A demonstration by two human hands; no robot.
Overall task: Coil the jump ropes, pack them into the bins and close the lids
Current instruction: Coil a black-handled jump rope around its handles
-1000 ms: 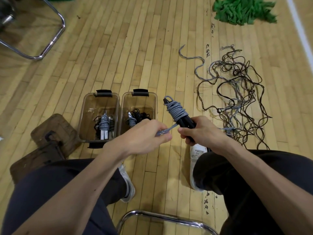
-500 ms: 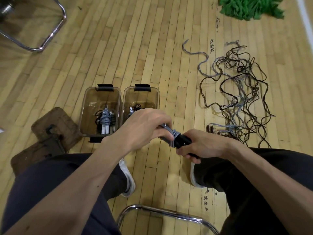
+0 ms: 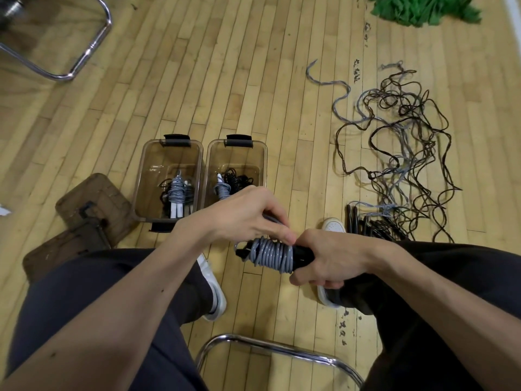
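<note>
The person sits with both hands low in the centre of the view, above the wooden floor between the knees. The right hand is clamped around the black handles of a grey jump rope, which lies nearly level with its free end pointing to nine o'clock. The grey cord is wound in tight turns round the handles. The left hand comes over the bundle from ten o'clock, with its fingers curled down onto the turns and pinching a strand of the cord. The fingertips touch the right hand's thumb side.

At eleven o'clock from the hands, two clear brown bins stand side by side on the floor, both without lids. The left bin holds a grey coiled bundle with white handles on top of some black cord. The right bin holds another small grey coil beside a black one.

At nine o'clock from the bins, two brown lids lie overlapping on the floor. At two o'clock from the hands, a tangle of loose black and grey ropes is spread out. Several black handles lie at its near edge, just beside the toe of a white shoe. A heap of green cloth lies at one o'clock, at the top edge of the view.
</note>
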